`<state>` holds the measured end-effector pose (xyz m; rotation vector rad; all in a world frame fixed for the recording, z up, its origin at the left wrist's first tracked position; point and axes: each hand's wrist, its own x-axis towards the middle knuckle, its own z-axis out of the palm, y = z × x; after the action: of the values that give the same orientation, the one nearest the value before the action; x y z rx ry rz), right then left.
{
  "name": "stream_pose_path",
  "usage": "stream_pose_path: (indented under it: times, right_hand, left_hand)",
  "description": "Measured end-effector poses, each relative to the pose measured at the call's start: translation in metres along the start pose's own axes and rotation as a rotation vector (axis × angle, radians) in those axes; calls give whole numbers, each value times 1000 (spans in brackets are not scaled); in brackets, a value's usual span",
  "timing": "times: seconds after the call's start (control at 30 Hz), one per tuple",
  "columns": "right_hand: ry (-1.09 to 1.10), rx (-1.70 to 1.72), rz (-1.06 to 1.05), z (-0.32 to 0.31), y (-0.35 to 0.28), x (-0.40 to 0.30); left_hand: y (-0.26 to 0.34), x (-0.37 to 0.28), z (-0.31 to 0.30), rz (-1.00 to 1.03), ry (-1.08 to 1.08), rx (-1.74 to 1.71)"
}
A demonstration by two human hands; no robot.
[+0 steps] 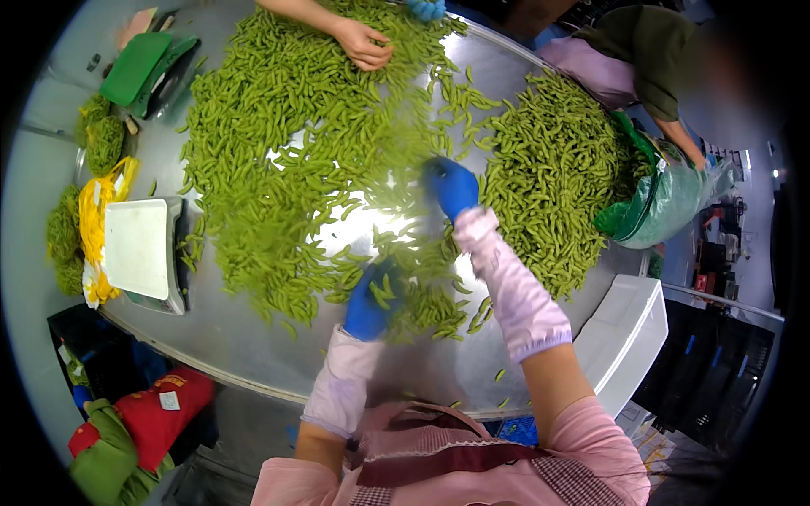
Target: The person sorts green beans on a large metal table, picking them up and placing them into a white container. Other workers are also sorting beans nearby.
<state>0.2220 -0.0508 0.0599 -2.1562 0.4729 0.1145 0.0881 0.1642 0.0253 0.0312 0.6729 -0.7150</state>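
Note:
Green bean pods in loose heaps are spread over a metal table. My left hand, in a blue glove, is low among the pods near the table's front side, and a few pods show against its palm. Farther forward and to the right, my blue-gloved right hand is between the main heap and a second heap of pods. Motion blurs the fingers of both hands, so their grip is unclear. Blurred pods lie just beyond my right hand.
Another person's bare hand is over the far pods, near a blue-gloved hand. At right, a person's hand touches a green plastic bag. A white bin borders the table; a scale and filled net bags stand left.

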Motion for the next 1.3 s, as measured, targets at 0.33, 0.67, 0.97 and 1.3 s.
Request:
stream_pose_path:
  times: [0.33,0.67,0.97,1.3]
  right_hand:
    - [180,-34,19,22,39,-25]
    - [-290,-345,-294,-7,-8,-147]
    - [399,-730,30,-110,95,-36]
    - [40,-875,29,-49,83,-130]
  left_hand:
    - [5,-13,0,112,2,426]
    - [-16,13,15,146,-3,293]
    - [14,-30,-17,174,78,384]
    - [28,-78,-86,79,296,580]
